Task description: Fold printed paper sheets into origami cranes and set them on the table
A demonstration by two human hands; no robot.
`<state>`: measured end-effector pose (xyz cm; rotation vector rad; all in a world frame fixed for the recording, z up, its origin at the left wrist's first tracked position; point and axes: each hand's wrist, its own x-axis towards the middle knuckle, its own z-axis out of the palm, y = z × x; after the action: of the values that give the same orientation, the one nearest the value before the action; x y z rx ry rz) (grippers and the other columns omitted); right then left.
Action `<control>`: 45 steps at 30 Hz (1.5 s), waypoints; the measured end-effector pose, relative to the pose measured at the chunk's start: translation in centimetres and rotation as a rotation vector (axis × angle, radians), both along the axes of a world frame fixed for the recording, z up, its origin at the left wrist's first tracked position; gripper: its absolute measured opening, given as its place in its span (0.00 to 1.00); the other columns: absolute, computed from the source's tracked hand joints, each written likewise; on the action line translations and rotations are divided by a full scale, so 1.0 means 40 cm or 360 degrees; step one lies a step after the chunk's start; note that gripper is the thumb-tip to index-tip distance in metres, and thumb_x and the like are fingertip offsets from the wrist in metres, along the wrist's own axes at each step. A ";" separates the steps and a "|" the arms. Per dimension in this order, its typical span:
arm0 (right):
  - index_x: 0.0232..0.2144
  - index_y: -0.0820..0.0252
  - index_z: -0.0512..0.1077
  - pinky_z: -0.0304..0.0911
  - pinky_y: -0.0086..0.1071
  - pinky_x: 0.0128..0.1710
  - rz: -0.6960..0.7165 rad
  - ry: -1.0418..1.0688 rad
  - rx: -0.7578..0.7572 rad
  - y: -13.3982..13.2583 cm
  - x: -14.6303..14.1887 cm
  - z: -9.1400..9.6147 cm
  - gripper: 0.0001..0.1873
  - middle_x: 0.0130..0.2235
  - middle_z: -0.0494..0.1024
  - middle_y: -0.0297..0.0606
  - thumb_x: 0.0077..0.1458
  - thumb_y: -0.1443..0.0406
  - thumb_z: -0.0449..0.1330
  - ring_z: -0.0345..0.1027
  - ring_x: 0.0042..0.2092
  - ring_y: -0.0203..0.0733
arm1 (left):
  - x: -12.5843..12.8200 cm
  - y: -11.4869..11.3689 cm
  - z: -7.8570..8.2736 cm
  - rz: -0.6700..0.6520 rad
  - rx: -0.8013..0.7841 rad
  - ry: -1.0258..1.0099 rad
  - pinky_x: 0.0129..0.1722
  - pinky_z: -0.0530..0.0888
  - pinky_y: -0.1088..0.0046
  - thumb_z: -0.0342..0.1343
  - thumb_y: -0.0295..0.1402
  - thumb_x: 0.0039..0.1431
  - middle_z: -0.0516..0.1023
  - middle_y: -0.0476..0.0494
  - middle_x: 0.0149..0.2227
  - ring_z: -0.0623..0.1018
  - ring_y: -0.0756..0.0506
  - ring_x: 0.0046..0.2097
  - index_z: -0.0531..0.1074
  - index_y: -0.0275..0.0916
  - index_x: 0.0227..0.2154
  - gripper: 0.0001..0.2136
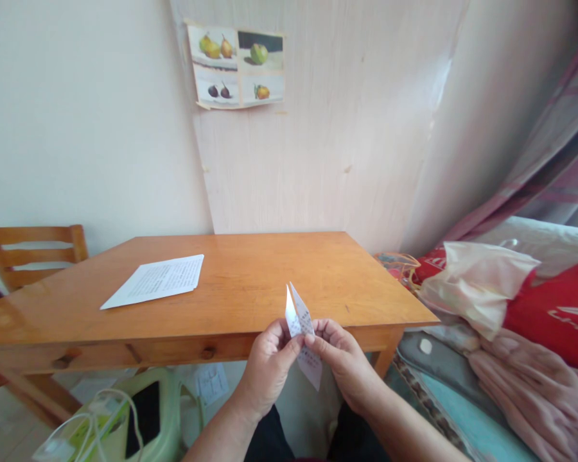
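Note:
A small piece of printed white paper [299, 316], folded into a narrow pointed shape, stands upright between both my hands just in front of the near edge of the wooden table [250, 289]. My left hand [268, 366] pinches its left side with thumb and fingers closed. On its right side my right hand [343, 359] pinches it the same way. The paper's lower tip hangs below my fingers.
A printed white sheet [157, 280] lies flat on the table's left half. A wooden chair [33, 251] stands at the left. A green stool with cables [120, 417] is below the table. Bags and pink cloth [481, 289] pile on a bed at the right.

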<state>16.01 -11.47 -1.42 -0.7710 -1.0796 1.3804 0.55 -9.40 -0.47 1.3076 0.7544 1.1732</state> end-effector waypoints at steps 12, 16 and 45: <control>0.33 0.58 0.72 0.58 0.32 0.37 -0.0013 0.0006 -0.0047 0.000 0.019 -0.009 0.14 0.32 0.74 0.33 0.54 0.56 0.69 0.64 0.34 0.38 | 0.000 -0.013 0.009 -0.0075 -0.0012 -0.0027 0.45 0.71 0.68 0.64 0.38 0.58 0.81 0.42 0.39 0.76 0.42 0.43 0.78 0.37 0.40 0.12; 0.32 0.58 0.71 0.58 0.32 0.36 -0.0013 -0.0011 -0.0054 0.000 0.019 -0.011 0.14 0.31 0.73 0.32 0.54 0.56 0.69 0.63 0.32 0.37 | 0.001 -0.015 0.010 -0.0083 -0.0018 -0.0051 0.46 0.70 0.68 0.63 0.38 0.58 0.81 0.43 0.39 0.76 0.42 0.44 0.78 0.38 0.40 0.11; 0.30 0.59 0.71 0.56 0.30 0.30 -0.0280 -0.0190 0.0042 0.004 0.001 -0.008 0.16 0.26 0.69 0.30 0.54 0.53 0.68 0.60 0.28 0.35 | 0.004 -0.007 -0.005 0.0064 -0.0005 -0.0029 0.39 0.70 0.72 0.64 0.42 0.57 0.77 0.46 0.34 0.74 0.46 0.38 0.72 0.38 0.36 0.13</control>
<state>16.06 -11.30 -1.72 -0.9162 -1.0929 1.1811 0.69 -9.69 -0.68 1.2828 0.7724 1.2141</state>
